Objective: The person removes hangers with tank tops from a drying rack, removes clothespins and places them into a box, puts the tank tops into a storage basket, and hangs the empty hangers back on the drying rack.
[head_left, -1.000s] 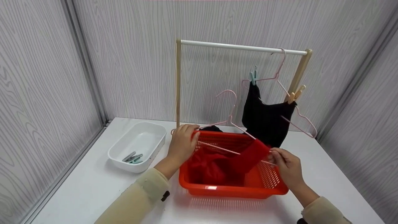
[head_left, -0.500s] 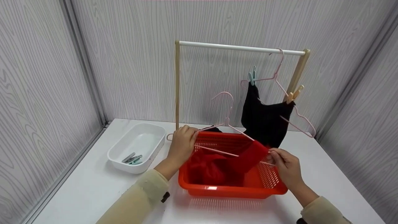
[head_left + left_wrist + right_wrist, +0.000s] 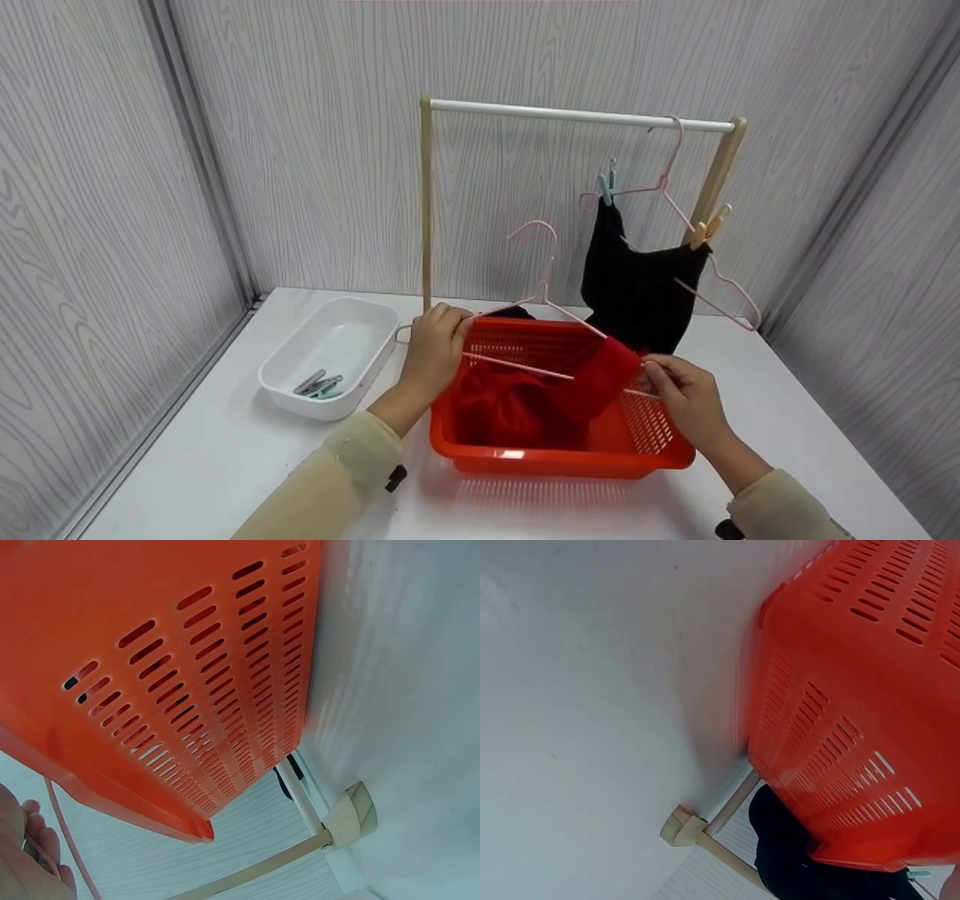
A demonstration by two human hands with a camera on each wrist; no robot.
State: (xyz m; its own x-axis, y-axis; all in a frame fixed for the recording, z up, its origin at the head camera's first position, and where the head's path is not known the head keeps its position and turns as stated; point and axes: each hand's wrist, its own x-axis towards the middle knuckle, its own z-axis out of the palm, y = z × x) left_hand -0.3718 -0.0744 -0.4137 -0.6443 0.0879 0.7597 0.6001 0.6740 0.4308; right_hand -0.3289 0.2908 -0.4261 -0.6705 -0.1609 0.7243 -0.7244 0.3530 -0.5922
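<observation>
Above the red basket (image 3: 555,461), a pink hanger (image 3: 517,367) is held tilted, its hook up. My left hand (image 3: 435,345) grips the hanger's left end; in the left wrist view the fingers of the left hand (image 3: 30,855) curl round the pink wire. My right hand (image 3: 686,394) pinches the hanger's right part and the edge of a red cloth (image 3: 607,375), which is draped over that side. More red cloth (image 3: 502,409) lies in the basket. Only a sliver of the right hand (image 3: 951,885) shows in the right wrist view.
Behind the basket stands a rack with a white bar (image 3: 555,114). From it hangs another pink hanger (image 3: 664,180) with a black cloth (image 3: 637,289) clipped by a blue peg (image 3: 608,187) and a yellow peg (image 3: 705,231). A white tray (image 3: 300,409) with several pegs stands left.
The held hanger has shifted slightly left and its hook has swung left, with the red cloth's upper edge following. Both hands have moved slightly left and keep their grip.
</observation>
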